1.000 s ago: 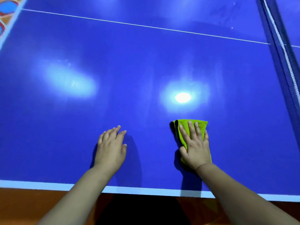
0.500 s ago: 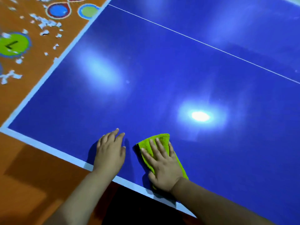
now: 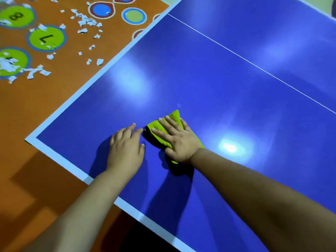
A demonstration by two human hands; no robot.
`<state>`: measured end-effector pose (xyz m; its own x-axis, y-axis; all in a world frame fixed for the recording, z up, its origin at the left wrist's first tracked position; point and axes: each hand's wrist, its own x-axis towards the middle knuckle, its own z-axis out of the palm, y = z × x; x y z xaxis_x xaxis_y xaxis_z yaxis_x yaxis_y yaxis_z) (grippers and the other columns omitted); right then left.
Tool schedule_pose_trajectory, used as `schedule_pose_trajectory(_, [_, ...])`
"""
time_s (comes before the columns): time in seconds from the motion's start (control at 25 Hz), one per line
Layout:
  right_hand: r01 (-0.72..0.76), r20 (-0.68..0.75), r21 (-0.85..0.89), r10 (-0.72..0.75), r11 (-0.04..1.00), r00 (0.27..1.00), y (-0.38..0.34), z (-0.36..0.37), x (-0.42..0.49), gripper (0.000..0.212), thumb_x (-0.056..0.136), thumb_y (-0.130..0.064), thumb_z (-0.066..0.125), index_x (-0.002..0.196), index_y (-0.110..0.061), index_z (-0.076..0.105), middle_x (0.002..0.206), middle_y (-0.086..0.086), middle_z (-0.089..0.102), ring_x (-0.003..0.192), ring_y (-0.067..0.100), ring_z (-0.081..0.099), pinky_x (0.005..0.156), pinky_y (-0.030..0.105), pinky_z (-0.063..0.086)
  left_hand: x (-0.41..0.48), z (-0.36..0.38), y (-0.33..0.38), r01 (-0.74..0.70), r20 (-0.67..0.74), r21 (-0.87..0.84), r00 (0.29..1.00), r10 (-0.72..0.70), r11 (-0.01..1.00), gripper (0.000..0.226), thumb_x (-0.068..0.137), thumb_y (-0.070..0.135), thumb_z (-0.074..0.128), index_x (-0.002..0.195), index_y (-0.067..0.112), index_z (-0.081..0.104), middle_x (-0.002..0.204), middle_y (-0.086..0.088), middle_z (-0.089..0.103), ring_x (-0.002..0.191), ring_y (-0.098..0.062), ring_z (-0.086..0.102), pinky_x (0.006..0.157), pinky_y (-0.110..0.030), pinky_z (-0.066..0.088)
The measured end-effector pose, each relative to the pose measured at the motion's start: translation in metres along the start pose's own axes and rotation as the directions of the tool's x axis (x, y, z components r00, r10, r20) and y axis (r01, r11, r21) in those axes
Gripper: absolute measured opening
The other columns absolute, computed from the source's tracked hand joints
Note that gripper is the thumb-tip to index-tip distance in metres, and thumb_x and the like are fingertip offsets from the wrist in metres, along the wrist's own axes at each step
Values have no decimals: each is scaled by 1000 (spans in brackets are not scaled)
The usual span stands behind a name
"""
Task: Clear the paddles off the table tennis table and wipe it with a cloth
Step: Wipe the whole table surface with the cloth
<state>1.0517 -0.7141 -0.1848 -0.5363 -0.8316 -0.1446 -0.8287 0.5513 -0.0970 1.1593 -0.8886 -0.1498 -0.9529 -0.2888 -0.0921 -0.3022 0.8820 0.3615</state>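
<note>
Cloth beneath flat right hand, left hand alongside

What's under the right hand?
A folded green cloth, pressed flat on the blue table by the right hand. Only its edges show; the hand covers its middle.
</note>
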Motion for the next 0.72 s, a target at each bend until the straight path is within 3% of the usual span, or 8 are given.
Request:
schedule_pose_trajectory(0.2, [-72, 17, -17, 73, 997, 997, 49, -14, 77, 79, 71, -51, 19, 150, -41, 18, 161, -1, 12, 148, 21, 6, 116, 50, 6, 46, 12, 11, 7, -73, -28, 997, -10, 1000, 44, 87, 21, 59, 129, 11, 53, 142, -10, 43, 127, -31, 38, 105, -44, 25])
schedule_pose_trajectory(0.48, [-266, -20, 82, 269, 960, 963, 122, -23, 152, 65, 90, -41, 41, 150, -43, 15, 161, -4, 5, 148, 16, -1, 117, 48, 3, 76, 40, 46, 18, -103, 7, 995, -17, 1000, 43, 87, 20, 58, 128, 10, 53, 142, -9, 43, 127, -31, 37, 106, -44, 25])
schedule_pose_trajectory(0.72, [-481, -59, 178, 497, 858, 865, 138, -17, 137, 65, 89, -37, 36, 151, -37, 17, 161, 0, 6, 148, 19, -2, 117, 50, -1, 83, 48, 72, 39, -98, 51, 995, -34, 998, 45, 88, 20, 56, 132, 11, 49, 145, -7, 40, 131, -29, 33, 108, -42, 20])
